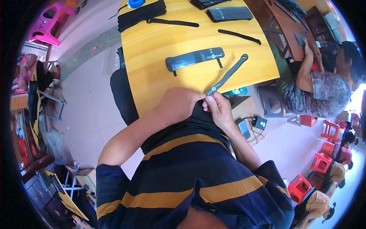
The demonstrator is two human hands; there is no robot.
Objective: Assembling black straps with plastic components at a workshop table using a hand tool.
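A black strap (228,74) with a pale printed mark and a slotted, rounded far end slants over the table's near edge. My left hand (177,103) is closed, its fingertips pinching the strap's near end. Beside it, my right hand (219,110) grips the same end between thumb and fingers; what lies under the fingertips is hidden. Just beyond my hands, a flat bundle of black straps (192,59) rests on the yellow wood-grain table (160,82), two short dark tabs sticking out along its near side.
Toward the back lie a thick black strap stack (141,15), a ribbed strap stack (230,14) and two loose straps, one at left (173,23), one at right (240,36). A co-worker (328,89) sits at right by a brown table. A pink stool (51,23) stands far left.
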